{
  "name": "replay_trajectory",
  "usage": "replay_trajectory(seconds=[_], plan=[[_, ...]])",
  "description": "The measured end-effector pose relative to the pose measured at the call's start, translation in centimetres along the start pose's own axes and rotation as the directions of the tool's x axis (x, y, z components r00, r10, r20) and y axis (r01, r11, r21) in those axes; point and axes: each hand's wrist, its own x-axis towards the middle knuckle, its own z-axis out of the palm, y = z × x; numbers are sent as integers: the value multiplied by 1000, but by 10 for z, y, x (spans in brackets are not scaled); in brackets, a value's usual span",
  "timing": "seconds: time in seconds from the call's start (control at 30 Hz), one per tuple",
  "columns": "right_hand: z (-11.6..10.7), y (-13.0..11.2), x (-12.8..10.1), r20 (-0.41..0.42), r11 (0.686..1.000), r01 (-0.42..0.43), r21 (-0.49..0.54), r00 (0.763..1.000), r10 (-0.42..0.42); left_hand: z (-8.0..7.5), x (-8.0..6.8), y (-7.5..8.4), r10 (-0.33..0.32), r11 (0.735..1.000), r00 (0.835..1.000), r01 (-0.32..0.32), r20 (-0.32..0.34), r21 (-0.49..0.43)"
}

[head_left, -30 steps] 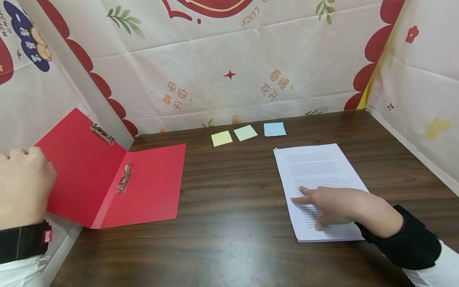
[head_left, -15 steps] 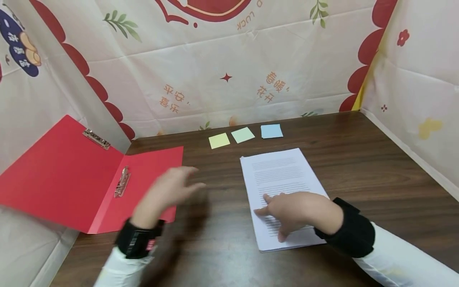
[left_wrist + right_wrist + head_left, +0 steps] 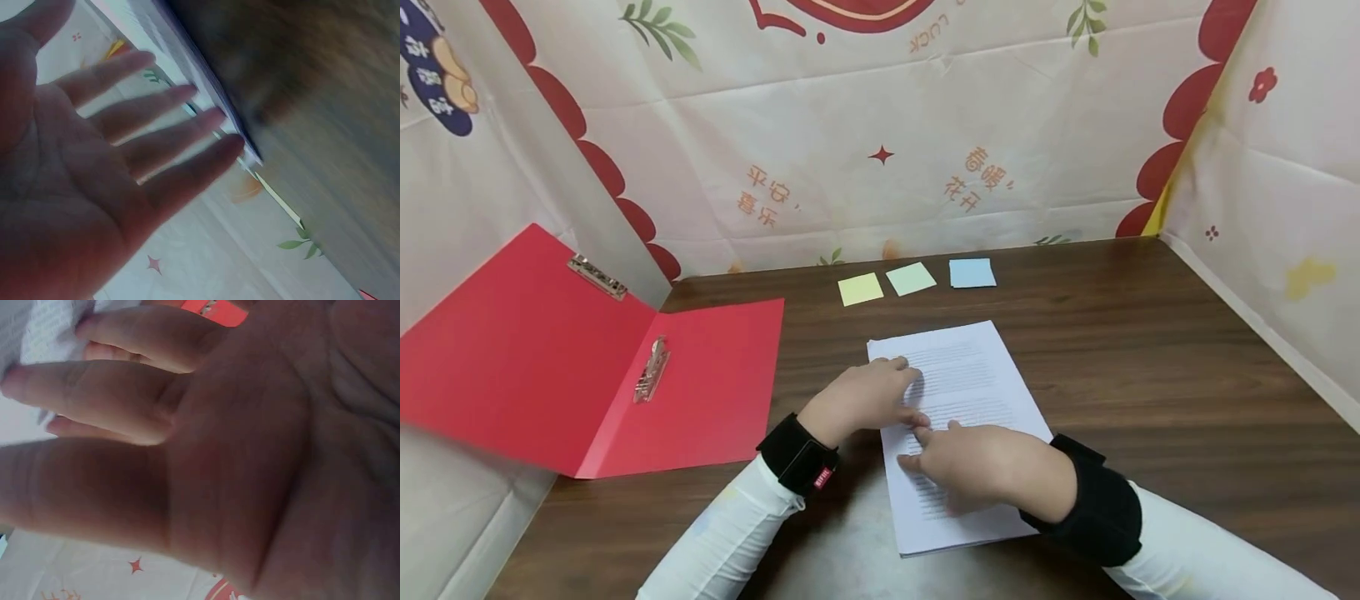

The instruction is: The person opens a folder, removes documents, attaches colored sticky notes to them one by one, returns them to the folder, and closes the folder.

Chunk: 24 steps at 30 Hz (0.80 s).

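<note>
Your left hand [image 3: 865, 398] is resting on the left edge of the paper stack [image 3: 977, 375], fingers straight and loosely spread. Your right hand [image 3: 981, 467] is pressing flat on the stack's near half, fingers extended; the wrist views are blurred, so whether any fingertip is lifting a sheet is unclear. The stack is lying on the table [image 3: 1150, 350], with the open red folder [image 3: 587, 375] left of it and three sticky notes [image 3: 912, 278] beyond it.

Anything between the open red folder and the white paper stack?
Only bare dark wood table along most of that stretch between the open red folder and the white printed paper stack; nearer the camera the left hand crosses it. Head view.
</note>
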Motion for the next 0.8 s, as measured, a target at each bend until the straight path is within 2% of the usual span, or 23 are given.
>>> replay_trajectory(seconds=[0.13, 0.23, 0.4, 0.63, 0.8], plan=[[-3, 1, -5, -8, 999, 50, 21, 999, -50, -2, 0, -1, 26, 1000, 1000, -26, 15, -14], [-7, 4, -8, -7, 996, 73, 53, 997, -72, 0, -1, 0, 21, 999, 1000, -20, 20, -37], [-11, 12, -11, 16, 993, 77, 85, 997, -78, 3, -3, 0, -6, 998, 1000, 8, 23, -58], [-16, 16, -13, 22, 994, 69, 89, 997, -71, 5, -3, 1, 10, 998, 1000, -10, 9, -61], [-38, 39, -9, -69, 981, 122, 148, 991, -113, 4, -2, -1, 18, 996, 1000, -16, 20, -90]])
